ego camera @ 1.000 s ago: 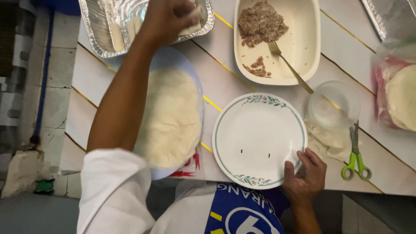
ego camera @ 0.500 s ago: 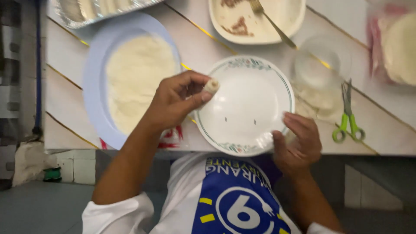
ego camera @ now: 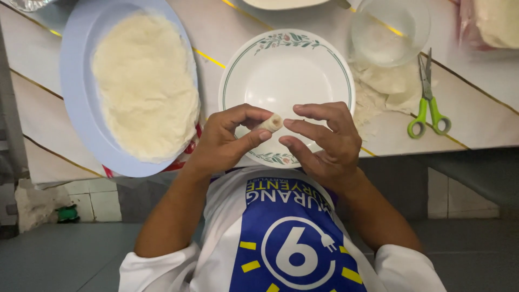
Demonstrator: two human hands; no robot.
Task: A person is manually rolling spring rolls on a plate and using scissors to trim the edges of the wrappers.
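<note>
Overhead, then:
Table [ego camera: 486, 103]: pale planks with yellow stripes.
Floor [ego camera: 65, 259]: grey.
Left hand [ego camera: 227, 140]: pinching small pale roll [ego camera: 270, 123].
Right hand [ego camera: 324, 141]: loose, fingertips beside roll, above white plate [ego camera: 286, 70].

On the table [ego camera: 486, 108]: blue plate [ego camera: 75, 108] heaped with crumbs [ego camera: 143, 86], clear bowl [ego camera: 390, 30] beside white wrappers [ego camera: 386, 84], green scissors [ego camera: 427, 105] just right.

Scissors [ego camera: 428, 103] lie right of the plate [ego camera: 286, 70].
</note>
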